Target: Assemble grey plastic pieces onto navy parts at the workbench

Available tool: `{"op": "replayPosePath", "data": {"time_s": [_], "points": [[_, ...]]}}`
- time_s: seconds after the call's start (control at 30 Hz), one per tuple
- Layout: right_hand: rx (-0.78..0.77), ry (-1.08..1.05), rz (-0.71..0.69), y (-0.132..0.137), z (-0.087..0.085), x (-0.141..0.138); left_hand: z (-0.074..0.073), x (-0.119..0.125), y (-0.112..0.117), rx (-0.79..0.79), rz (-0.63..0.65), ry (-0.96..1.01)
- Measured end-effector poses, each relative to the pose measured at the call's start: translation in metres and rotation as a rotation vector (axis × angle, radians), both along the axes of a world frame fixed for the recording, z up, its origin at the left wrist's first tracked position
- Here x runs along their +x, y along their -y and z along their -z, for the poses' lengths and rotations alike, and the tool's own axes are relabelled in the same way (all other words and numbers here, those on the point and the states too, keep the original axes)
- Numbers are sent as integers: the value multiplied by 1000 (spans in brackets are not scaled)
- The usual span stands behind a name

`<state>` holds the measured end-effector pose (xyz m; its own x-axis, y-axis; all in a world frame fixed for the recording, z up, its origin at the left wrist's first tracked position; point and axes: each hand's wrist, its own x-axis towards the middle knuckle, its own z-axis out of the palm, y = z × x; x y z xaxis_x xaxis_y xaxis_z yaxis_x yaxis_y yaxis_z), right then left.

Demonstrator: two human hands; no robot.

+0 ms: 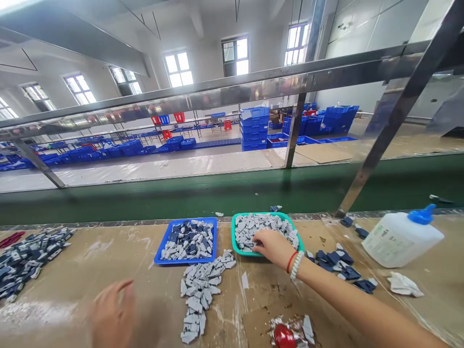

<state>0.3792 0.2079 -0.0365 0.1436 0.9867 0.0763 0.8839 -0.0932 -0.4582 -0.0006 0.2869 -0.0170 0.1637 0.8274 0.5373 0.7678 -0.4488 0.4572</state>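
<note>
My right hand [272,247], with a red cord and a beaded bracelet at the wrist, reaches into a green tray [234,244] heaped with small light-grey pieces [253,223]. Its fingers are curled and pinched together among the pieces; what lies between the fingertips is hidden. My left hand [113,311] is smeared by motion over the bare cardboard at the lower left, so its grip does not show. Left of the green tray, a blue tray [157,258] holds mixed grey and dark-blue pieces. A trail of loose grey pieces [197,302] runs from between the trays toward me.
Dark-blue and grey pieces [29,258] are piled at the far left; more dark-blue ones [335,261] lie right of the green tray. A white bottle with a blue cap [398,239], a crumpled white cloth [404,284] and a shiny red object [284,336] are nearby. A metal frame [377,140] crosses behind.
</note>
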Motion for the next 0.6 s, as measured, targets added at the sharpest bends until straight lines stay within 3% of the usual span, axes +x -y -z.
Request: {"op": "replayPosePath", "data": {"time_s": [0.03, 0.13, 0.2, 0.27, 0.33, 0.47, 0.53, 0.6], "points": [[-7, -9, -1, -2, 0, -1, 0, 26, -24, 60, 68, -79], [-4, -61, 5, -3, 0, 0, -2, 124, -94, -37, 338, -269], [14, -111, 21, 1, -2, 3, -2, 185, -132, -124, 412, -380], [35, -161, 48, 8, -4, 8, -1, 227, -161, -224, 459, -480], [94, -268, 78, 22, -6, 15, 2, 250, -181, -326, 504, -573], [246, -572, 120, 62, -12, 32, -2, 263, -193, -421, 578, -661], [237, -650, 154, 82, -15, 37, -9, 268, -177, -398, 643, -626], [209, -687, 206, 99, -17, 39, -18, 276, -147, -357, 760, -568]]}}
